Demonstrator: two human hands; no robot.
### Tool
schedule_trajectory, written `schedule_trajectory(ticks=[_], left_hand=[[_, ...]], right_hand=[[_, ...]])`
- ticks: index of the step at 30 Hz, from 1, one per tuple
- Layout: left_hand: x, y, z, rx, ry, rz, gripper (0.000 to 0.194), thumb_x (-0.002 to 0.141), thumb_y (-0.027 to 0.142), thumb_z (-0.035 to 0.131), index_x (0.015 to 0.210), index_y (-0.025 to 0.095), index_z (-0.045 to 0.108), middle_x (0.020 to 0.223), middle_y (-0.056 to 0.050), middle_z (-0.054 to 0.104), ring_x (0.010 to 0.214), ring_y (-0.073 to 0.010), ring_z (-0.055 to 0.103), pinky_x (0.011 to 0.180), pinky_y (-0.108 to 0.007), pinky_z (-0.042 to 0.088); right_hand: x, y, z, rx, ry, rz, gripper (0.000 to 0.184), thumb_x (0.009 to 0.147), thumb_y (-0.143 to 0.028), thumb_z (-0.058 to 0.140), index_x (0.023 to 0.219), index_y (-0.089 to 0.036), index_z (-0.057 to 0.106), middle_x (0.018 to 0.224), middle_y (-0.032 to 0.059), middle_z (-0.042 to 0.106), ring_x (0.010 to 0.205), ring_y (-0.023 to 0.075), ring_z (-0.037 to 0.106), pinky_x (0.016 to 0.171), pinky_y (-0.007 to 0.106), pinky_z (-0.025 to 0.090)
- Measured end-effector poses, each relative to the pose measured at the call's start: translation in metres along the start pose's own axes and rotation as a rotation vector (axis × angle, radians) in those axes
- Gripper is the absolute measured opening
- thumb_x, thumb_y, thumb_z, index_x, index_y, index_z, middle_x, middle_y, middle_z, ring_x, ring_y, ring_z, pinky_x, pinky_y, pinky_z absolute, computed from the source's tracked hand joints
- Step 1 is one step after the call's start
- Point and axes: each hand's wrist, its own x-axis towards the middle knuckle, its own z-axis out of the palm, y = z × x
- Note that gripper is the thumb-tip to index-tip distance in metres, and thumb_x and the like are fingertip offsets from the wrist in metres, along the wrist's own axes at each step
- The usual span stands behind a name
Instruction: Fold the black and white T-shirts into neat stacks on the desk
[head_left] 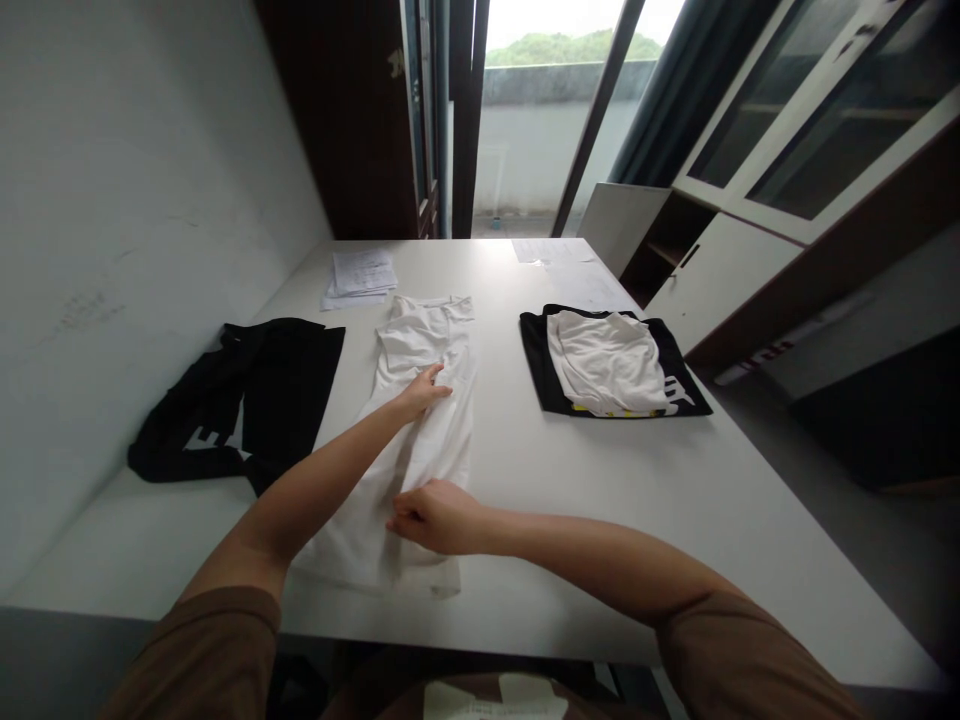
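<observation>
A white shirt (431,450) lies lengthwise in front of me, one long side folded over and its far end wrinkled. My left hand (424,393) rests on its upper middle, thumb and forefinger stretched apart; the other fingers are partly hidden. Closer to the table's near edge, my right hand (439,517) is closed with its fingers curled down on the folded layer of the shirt. The fingertips show only in part.
Left of the shirt lies a black garment (289,390) with a white print. On the right, a folded white garment (607,360) sits on folded black clothing (534,365). Papers (360,275) lie at the back left of the white table (570,500); more sheets (577,275) lie back right.
</observation>
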Motion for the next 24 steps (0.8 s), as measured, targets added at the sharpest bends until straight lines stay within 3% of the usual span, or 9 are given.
schedule_trajectory(ticks=[5,9,11,12,15,17,19,21,24], left_hand=[[-0.041,-0.013,-0.010,-0.083,-0.033,-0.074,0.093,0.072,0.027,0.078,0.156,0.020,0.038,0.139,-0.015,0.062,0.112,-0.0267,0.067,0.097,-0.038,0.055],[-0.066,-0.020,-0.024,0.018,-0.101,0.005,0.089,0.074,0.025,0.075,0.156,0.017,0.040,0.134,-0.015,0.065,0.113,-0.0288,0.067,0.100,-0.040,0.052],[-0.073,-0.021,-0.033,0.227,-0.140,0.109,0.074,0.075,0.024,0.074,0.146,0.016,0.054,0.125,-0.012,0.070,0.114,-0.0296,0.066,0.104,-0.040,0.049],[-0.075,-0.021,-0.038,0.368,-0.125,0.147,0.065,0.077,0.023,0.072,0.141,0.018,0.059,0.118,-0.009,0.073,0.113,-0.0294,0.066,0.104,-0.040,0.048],[-0.077,-0.022,-0.051,0.792,0.062,0.228,0.049,0.088,0.024,0.063,0.137,0.021,0.063,0.106,-0.008,0.073,0.111,-0.0285,0.064,0.105,-0.041,0.046],[-0.073,-0.024,-0.057,0.993,0.211,0.278,0.044,0.093,0.027,0.060,0.136,0.021,0.063,0.116,-0.011,0.070,0.119,-0.0291,0.059,0.108,-0.043,0.043],[-0.066,-0.029,-0.059,1.104,0.279,0.304,0.043,0.094,0.034,0.061,0.136,0.022,0.063,0.135,-0.013,0.062,0.130,-0.0298,0.051,0.113,-0.045,0.039],[-0.058,-0.036,-0.058,1.152,0.278,0.290,0.046,0.096,0.040,0.058,0.140,0.025,0.060,0.151,-0.012,0.051,0.140,-0.0301,0.043,0.118,-0.048,0.034],[-0.046,-0.045,-0.053,1.182,0.226,0.257,0.053,0.099,0.045,0.051,0.150,0.030,0.051,0.165,-0.008,0.036,0.152,-0.0312,0.028,0.122,-0.057,0.024]], right_hand=[[0.017,-0.014,-0.003,-0.080,0.020,-0.020,0.036,0.097,-0.042,0.060,0.069,-0.020,0.061,0.066,-0.0010,0.060,0.061,0.0132,0.048,0.060,0.029,0.027],[0.033,-0.003,-0.022,0.055,-0.114,-0.225,0.031,0.099,-0.041,0.060,0.076,-0.020,0.064,0.070,-0.0028,0.065,0.064,0.0117,0.054,0.064,0.026,0.035],[0.047,0.022,-0.037,0.063,-0.035,-0.238,0.021,0.099,-0.032,0.060,0.084,-0.020,0.069,0.078,-0.0014,0.069,0.070,0.0126,0.058,0.070,0.025,0.039],[0.057,0.038,-0.046,0.016,0.094,-0.188,0.017,0.098,-0.027,0.059,0.088,-0.020,0.071,0.083,0.0004,0.071,0.075,0.0139,0.060,0.072,0.025,0.041],[0.087,0.098,-0.079,-0.170,0.445,0.090,0.020,0.098,-0.021,0.052,0.098,-0.019,0.072,0.098,0.0068,0.072,0.092,0.0194,0.062,0.084,0.029,0.045],[0.105,0.137,-0.101,-0.287,0.598,0.236,0.026,0.100,-0.021,0.049,0.111,-0.019,0.072,0.114,0.0109,0.070,0.109,0.0237,0.059,0.097,0.034,0.045],[0.118,0.170,-0.120,-0.371,0.618,0.312,0.033,0.101,-0.024,0.046,0.124,-0.020,0.069,0.130,0.0114,0.066,0.125,0.0258,0.053,0.107,0.037,0.042],[0.128,0.195,-0.131,-0.423,0.509,0.367,0.040,0.101,-0.030,0.047,0.137,-0.024,0.064,0.146,0.0095,0.057,0.138,0.0285,0.044,0.114,0.043,0.038],[0.138,0.220,-0.137,-0.467,0.305,0.423,0.054,0.100,-0.046,0.049,0.153,-0.033,0.048,0.164,0.0066,0.036,0.153,0.0345,0.023,0.118,0.060,0.029]])
